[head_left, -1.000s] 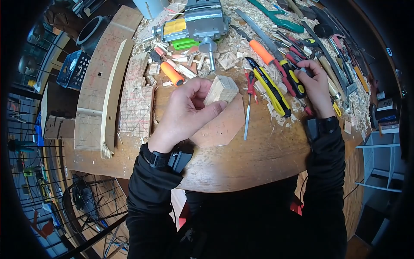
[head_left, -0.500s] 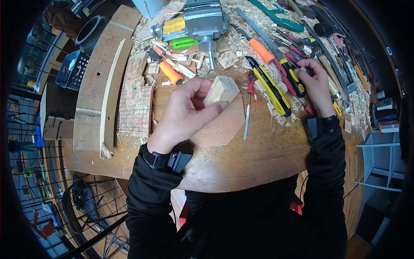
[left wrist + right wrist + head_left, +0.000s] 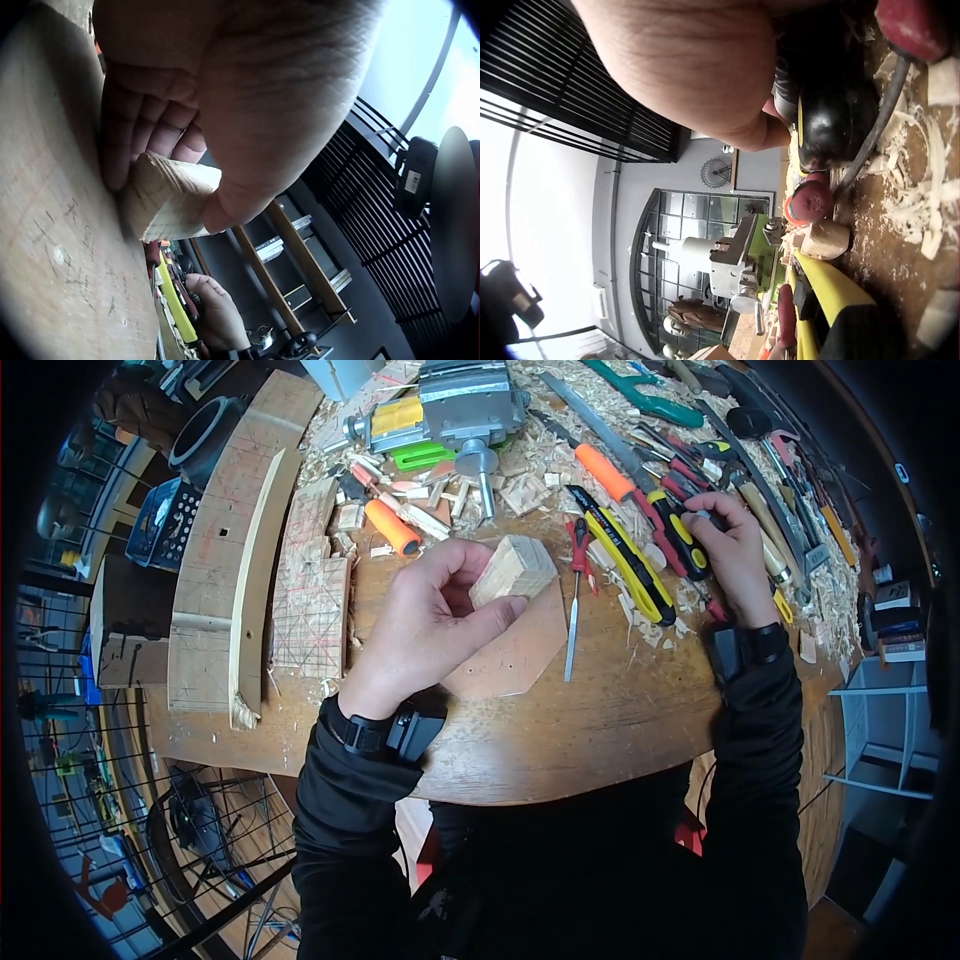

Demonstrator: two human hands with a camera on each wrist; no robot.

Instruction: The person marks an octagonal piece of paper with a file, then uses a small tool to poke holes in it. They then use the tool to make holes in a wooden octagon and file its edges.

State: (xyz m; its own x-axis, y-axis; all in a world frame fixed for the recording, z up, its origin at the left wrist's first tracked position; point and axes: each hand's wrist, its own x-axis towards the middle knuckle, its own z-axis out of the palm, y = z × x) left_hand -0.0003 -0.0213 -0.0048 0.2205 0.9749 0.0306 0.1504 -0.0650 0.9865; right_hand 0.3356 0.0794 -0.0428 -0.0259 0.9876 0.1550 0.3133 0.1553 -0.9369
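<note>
My left hand [image 3: 420,622] pinches a small faceted wooden block [image 3: 518,568] between thumb and fingers, above a flat board [image 3: 505,660]. In the left wrist view, the block [image 3: 176,199] shows cut faces and grain. Among the tools on the right, my right hand [image 3: 737,555] has its thumb and fingers curled round a dark grey handle [image 3: 784,94], mostly hidden by the hand. Just left of that hand lies a black-and-yellow handle [image 3: 682,538]. A yellow utility knife [image 3: 628,558] and a slim red-handled file [image 3: 573,610] lie between the hands.
A metal vise [image 3: 470,410] stands at the back amid wood shavings. Long marked boards [image 3: 210,580] and a gridded wood piece [image 3: 310,600] lie on the left. An orange-handled tool [image 3: 392,528] and several other tools crowd the back and right.
The head view has shifted slightly, so the bench sits a little further left in it. Both hands and the wooden block keep practically the same pose.
</note>
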